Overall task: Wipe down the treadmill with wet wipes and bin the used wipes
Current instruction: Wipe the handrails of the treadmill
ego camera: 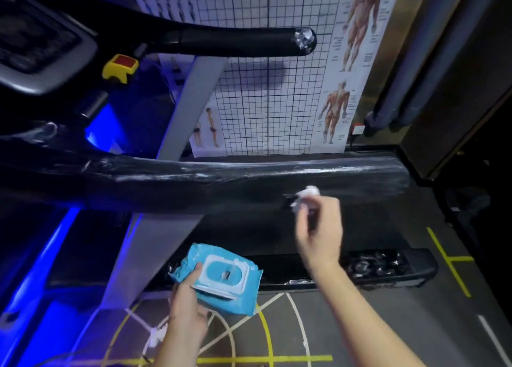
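My right hand [318, 228] grips a crumpled white wet wipe [304, 196] right at the underside of the treadmill's thick black handrail [221, 181], near its free end; the hand is motion-blurred. The rail's top shows wet streaks. My left hand [188, 303] holds a blue pack of wet wipes [219, 278] by its left side, white lid facing up, low in front of the treadmill's side rail [388, 267]. A second black handrail [235, 41] runs above, and the console [36, 42] sits at the upper left. No bin is in view.
A yellow safety clip with a red button [122, 66] hangs under the console. Grid and anatomy posters [277, 103] cover the wall behind. The dark floor [346, 325] carries yellow and white lines. Blue light glows at the left. A white cable [153, 339] lies on the floor.
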Demonstrator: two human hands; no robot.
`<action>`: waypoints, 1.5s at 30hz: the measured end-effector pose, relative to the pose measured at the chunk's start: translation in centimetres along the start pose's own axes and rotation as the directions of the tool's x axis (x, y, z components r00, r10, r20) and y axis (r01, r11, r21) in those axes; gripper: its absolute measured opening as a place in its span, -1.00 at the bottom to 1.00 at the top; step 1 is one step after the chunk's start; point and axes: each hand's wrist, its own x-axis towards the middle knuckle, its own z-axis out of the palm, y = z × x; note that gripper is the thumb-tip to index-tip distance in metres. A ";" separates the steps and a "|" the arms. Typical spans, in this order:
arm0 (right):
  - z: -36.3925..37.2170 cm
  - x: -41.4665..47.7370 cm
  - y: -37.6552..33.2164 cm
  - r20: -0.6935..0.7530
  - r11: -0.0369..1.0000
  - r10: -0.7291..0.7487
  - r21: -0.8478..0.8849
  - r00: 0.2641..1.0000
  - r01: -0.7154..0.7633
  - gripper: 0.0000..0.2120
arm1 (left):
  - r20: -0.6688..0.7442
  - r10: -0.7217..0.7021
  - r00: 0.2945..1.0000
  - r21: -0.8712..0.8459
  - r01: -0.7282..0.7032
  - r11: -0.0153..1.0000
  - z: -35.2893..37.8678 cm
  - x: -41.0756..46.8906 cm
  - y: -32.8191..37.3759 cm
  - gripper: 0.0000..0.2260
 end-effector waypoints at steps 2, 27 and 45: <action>2.2 -0.9 -2.8 0.183 0.978 -0.205 0.000 0.961 0.209 -0.77 | -0.012 0.014 1.000 -0.013 -0.014 1.000 -0.2 -0.2 0.6 -0.67; 20.0 -1.9 -23.2 0.126 0.884 -0.444 0.225 0.887 0.410 -0.82 | -0.176 0.289 0.941 -0.229 -0.325 0.918 -12.9 -0.3 17.8 -0.46; 25.9 -0.4 -25.8 0.227 0.862 -0.411 -0.219 0.883 0.457 -0.61 | 0.038 0.289 0.957 -0.275 -0.268 0.923 -17.0 1.4 31.9 -0.81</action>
